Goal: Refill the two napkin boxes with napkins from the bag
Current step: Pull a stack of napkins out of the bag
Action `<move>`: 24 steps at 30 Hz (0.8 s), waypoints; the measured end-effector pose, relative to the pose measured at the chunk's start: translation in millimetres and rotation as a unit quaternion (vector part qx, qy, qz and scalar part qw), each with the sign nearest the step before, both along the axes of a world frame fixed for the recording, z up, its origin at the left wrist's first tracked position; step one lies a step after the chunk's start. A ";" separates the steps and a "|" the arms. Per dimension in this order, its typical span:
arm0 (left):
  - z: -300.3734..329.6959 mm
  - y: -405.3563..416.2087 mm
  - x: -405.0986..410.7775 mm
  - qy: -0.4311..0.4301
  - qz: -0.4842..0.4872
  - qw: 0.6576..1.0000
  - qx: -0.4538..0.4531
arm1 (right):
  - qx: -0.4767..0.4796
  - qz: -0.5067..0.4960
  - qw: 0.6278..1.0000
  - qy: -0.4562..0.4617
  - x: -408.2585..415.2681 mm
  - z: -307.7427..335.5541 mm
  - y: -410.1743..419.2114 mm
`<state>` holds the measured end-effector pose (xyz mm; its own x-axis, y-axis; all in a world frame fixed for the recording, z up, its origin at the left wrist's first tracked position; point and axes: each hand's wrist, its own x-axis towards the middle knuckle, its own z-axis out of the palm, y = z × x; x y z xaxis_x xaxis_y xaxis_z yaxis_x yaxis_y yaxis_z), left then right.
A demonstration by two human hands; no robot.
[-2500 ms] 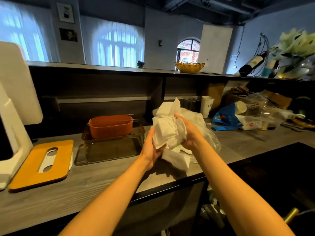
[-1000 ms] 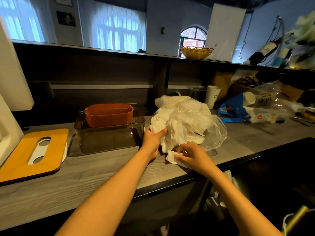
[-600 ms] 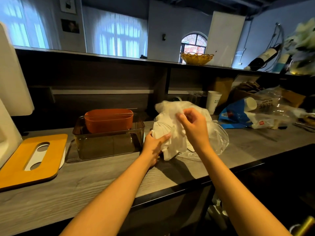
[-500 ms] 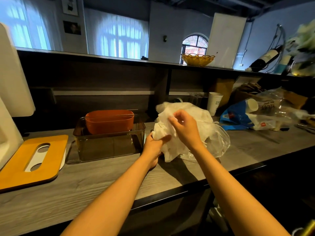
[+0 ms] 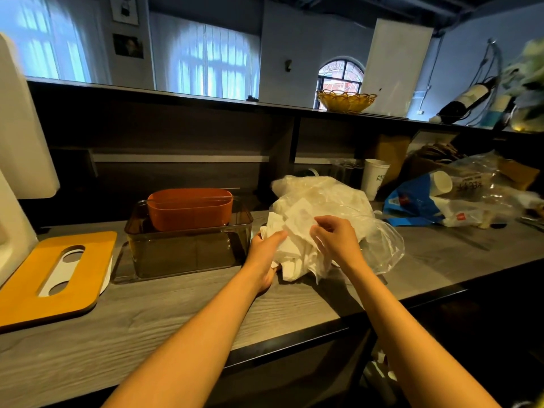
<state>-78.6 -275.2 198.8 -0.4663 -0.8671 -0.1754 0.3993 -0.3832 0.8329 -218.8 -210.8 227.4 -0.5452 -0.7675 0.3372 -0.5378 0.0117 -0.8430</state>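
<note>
My left hand [image 5: 265, 254] grips the left side of a crumpled wad of napkins [image 5: 294, 231] on the counter [image 5: 176, 313], thumb over the top. My right hand [image 5: 335, 240] hovers at the wad with fingers loosely curled; whether they pinch a sheet I cannot tell. The clear bag [image 5: 376, 240] lies around and behind the wad. Just left stands a smoky box [image 5: 188, 251]; an orange box [image 5: 190, 209] sits inside it. An orange lid [image 5: 56, 278] lies further left.

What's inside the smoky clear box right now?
The clear box holds only the orange box at its back; no napkins show. The orange box's inside is hidden by its wall.
</note>
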 end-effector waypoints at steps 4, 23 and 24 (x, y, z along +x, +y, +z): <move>0.6 3.8 -0.2 -0.008 -0.014 1.000 -0.027 | 0.058 0.025 0.994 0.086 5.9 1.8 -2.4; 2.6 5.3 0.0 -0.015 -0.011 0.999 -0.034 | -0.001 0.018 0.997 0.076 2.9 11.3 -24.4; 2.4 4.9 -0.1 -0.015 -0.013 0.999 -0.035 | -0.040 0.009 0.997 0.059 0.8 10.1 -23.3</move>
<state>-78.7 -270.3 201.1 -0.4850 -0.8649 -0.1289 0.3643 -0.3338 0.8694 -218.0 -234.1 237.6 -0.4845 -0.7447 0.4590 -0.6328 -0.0638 -0.7717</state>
